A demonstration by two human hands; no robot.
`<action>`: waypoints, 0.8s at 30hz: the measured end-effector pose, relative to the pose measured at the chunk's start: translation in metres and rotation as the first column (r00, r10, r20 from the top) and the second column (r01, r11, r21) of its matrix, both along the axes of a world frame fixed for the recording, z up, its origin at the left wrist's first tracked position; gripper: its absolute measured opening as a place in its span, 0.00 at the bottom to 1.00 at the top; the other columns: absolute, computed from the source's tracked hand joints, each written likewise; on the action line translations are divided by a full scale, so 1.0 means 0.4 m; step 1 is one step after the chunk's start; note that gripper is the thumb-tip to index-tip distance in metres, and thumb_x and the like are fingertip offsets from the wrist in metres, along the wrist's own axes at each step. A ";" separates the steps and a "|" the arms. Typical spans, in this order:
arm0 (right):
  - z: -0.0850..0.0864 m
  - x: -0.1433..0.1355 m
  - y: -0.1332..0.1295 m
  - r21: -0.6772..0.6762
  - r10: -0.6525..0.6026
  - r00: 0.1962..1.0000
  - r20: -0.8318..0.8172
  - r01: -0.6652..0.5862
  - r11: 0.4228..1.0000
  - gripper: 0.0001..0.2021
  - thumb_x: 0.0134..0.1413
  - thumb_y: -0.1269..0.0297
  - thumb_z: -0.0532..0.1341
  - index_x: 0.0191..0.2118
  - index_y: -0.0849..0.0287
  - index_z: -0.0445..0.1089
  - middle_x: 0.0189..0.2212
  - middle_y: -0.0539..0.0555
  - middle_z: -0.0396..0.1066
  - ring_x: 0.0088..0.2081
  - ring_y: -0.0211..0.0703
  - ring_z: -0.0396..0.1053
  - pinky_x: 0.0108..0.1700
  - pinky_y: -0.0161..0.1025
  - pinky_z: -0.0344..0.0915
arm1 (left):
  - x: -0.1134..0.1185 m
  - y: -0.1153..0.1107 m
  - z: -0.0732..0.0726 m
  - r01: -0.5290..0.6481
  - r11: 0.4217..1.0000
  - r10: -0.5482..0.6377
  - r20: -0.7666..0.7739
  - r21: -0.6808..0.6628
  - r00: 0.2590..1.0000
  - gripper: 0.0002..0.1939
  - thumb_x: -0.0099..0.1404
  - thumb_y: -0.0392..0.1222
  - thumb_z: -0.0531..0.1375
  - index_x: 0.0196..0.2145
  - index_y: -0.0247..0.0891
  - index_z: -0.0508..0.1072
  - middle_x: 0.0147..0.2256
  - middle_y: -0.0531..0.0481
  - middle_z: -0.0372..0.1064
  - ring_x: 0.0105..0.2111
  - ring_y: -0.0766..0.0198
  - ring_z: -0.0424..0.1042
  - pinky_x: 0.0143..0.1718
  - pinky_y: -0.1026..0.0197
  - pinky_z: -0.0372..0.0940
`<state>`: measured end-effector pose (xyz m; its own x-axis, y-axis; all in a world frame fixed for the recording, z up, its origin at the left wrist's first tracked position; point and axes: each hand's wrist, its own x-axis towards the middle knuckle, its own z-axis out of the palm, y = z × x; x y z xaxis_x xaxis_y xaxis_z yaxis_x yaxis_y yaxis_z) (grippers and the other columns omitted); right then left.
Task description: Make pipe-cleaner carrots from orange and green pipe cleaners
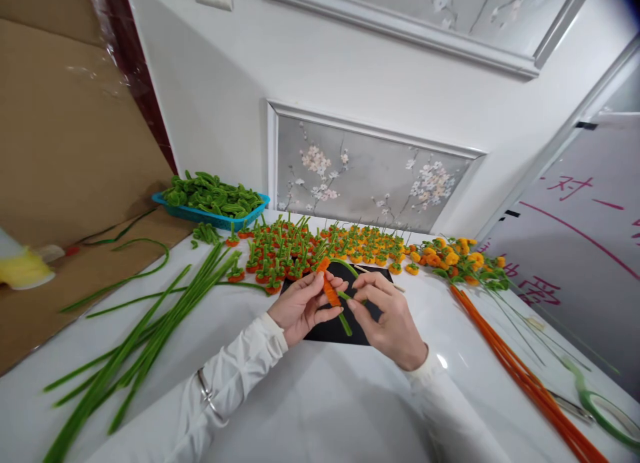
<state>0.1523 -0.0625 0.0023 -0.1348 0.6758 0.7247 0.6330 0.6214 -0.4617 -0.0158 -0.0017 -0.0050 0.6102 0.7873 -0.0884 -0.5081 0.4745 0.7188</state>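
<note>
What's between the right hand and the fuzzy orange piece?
Only the left hand, which holds the orange piece, and the green strip that the right hand pinches; I see nothing else in the way.

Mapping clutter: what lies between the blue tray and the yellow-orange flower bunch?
Head view: small red-orange pieces with green stems, then small yellow pieces.

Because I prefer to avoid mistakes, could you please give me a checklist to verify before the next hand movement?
1. Left hand holds the orange piece: ok, between the fingers.
2. Right hand grips the green strip: ok, by the fingertips.
3. Green strip fastened to orange piece: cannot tell; fingers hide part of it.
4. Black mat beneath the hands: ok.
5. Long green stems all in one bundle: not ok; some lie apart.
6. Orange stems kept together: ok, on the right.
</note>
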 end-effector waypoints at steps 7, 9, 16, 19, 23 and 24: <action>0.007 0.010 -0.006 -0.004 0.012 1.000 -0.016 -0.012 1.000 0.04 0.53 0.70 0.56 0.28 0.59 0.66 0.35 0.56 0.65 0.38 0.42 0.66 0.40 0.39 0.66 | 0.004 -0.009 -0.006 0.060 0.996 -0.057 -0.052 0.061 0.997 0.07 0.64 0.42 0.56 0.39 0.38 0.67 0.33 0.47 0.72 0.34 0.59 0.76 0.31 0.54 0.73; 0.009 0.011 -0.009 -0.014 0.017 1.000 -0.009 -0.017 1.000 0.05 0.52 0.71 0.56 0.27 0.59 0.66 0.36 0.56 0.64 0.38 0.42 0.66 0.40 0.39 0.66 | 0.006 -0.009 -0.007 0.047 0.997 -0.044 -0.048 0.064 0.998 0.07 0.64 0.42 0.55 0.39 0.38 0.67 0.33 0.47 0.72 0.35 0.57 0.76 0.33 0.52 0.72; -0.011 -0.008 -0.008 -0.012 0.051 0.998 0.046 -0.051 0.999 0.04 0.51 0.74 0.55 0.28 0.59 0.63 0.40 0.58 0.62 0.39 0.42 0.66 0.42 0.40 0.66 | 0.014 0.000 0.002 -0.153 0.988 0.153 0.008 -0.001 0.988 0.08 0.67 0.41 0.51 0.36 0.35 0.66 0.34 0.44 0.74 0.39 0.56 0.75 0.37 0.52 0.71; -0.020 -0.015 -0.004 0.002 0.048 0.996 0.081 -0.048 0.999 0.05 0.51 0.74 0.54 0.28 0.59 0.63 0.40 0.58 0.62 0.38 0.42 0.66 0.41 0.40 0.67 | 0.014 -0.001 0.004 -0.165 0.986 0.166 0.047 -0.020 0.985 0.08 0.67 0.40 0.50 0.36 0.35 0.66 0.34 0.44 0.74 0.40 0.56 0.75 0.38 0.53 0.71; -0.021 -0.016 0.000 0.038 0.006 0.995 0.100 -0.010 0.999 0.05 0.51 0.75 0.54 0.29 0.59 0.63 0.39 0.58 0.62 0.39 0.43 0.66 0.41 0.40 0.67 | 0.013 -0.005 0.002 -0.154 0.988 0.154 0.062 -0.009 0.986 0.08 0.68 0.40 0.49 0.36 0.35 0.66 0.35 0.44 0.74 0.41 0.56 0.74 0.36 0.53 0.72; -0.020 -0.016 0.000 0.041 0.003 0.995 0.099 -0.007 0.999 0.05 0.51 0.75 0.54 0.29 0.59 0.63 0.39 0.58 0.62 0.39 0.43 0.66 0.41 0.40 0.67 | 0.013 -0.006 0.001 -0.151 0.989 0.151 0.064 -0.004 0.986 0.09 0.68 0.40 0.49 0.36 0.35 0.66 0.35 0.44 0.74 0.41 0.56 0.74 0.35 0.53 0.72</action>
<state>0.1458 -0.0623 -0.0057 -0.2105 0.6448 0.7348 0.6711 0.6418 -0.3710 -0.0104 -0.0042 -0.0047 0.4888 0.8708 -0.0525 -0.6187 0.3885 0.6829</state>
